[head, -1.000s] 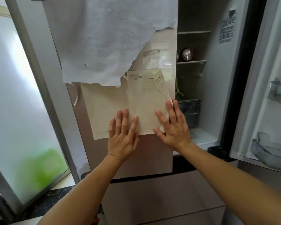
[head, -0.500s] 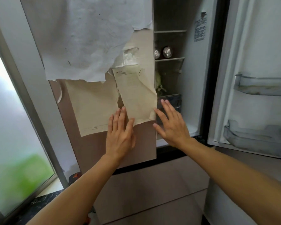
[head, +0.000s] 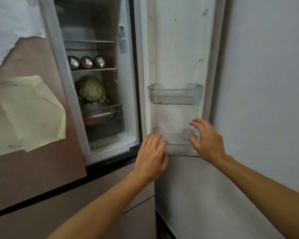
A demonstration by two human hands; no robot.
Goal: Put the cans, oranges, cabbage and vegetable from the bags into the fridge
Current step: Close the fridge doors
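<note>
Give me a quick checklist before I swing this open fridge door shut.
1. Cans behind the front edge of their shelf: ok, three lie there.
2. Cabbage inside, below the cans: ok.
3. Oranges put away: cannot tell; the drawer is too blurred to read.
4. Hands empty: ok, left hand and right hand hold nothing.
5. Lower door bin seated: cannot tell, it is blurred between the hands.
6. Upper door bin sits level: ok.
</note>
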